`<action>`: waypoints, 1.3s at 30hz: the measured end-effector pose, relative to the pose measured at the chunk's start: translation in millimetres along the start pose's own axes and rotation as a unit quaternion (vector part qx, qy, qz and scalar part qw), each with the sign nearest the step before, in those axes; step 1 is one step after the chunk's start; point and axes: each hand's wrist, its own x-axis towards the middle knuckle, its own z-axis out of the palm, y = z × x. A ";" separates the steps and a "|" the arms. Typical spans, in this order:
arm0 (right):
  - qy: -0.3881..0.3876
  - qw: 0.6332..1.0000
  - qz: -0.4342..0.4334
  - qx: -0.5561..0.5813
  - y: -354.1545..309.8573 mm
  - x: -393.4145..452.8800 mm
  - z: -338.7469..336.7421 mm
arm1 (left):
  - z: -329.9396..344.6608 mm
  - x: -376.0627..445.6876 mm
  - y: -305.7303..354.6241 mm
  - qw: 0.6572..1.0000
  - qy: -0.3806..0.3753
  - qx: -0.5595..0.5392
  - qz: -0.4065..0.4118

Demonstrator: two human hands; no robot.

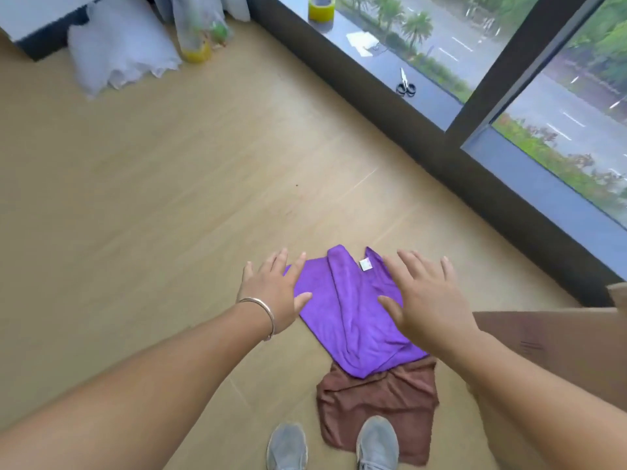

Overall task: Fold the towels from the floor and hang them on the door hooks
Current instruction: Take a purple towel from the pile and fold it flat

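Both hands are spread flat and hold nothing — the left hand (274,293) and right hand (425,300) hover at either side of the purple towel (353,320), low centre of the frame. It overlaps the brown towel (376,401) beneath. Best to pinch the two far corners — lifting purple alone.

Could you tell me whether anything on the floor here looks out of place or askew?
Yes. The purple towel lies rumpled on the floor, a fold running down its middle, overlapping the crumpled brown towel, whose near edge is under a grey shoe. Both hands are spread open above the purple one.
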 end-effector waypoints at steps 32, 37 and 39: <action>0.006 0.989 -0.109 -0.095 2.5 306.4 372.5 | 325.2 251.0 -74.6 0.989 0.108 -0.098 -0.028; 0.025 0.988 -0.122 -0.091 -0.8 305.9 369.5 | 319.9 253.6 -77.6 0.975 0.158 -0.150 -0.042; 0.037 0.987 -0.116 -0.101 1.6 301.4 367.8 | 321.9 254.1 -77.4 0.969 0.169 -0.174 -0.040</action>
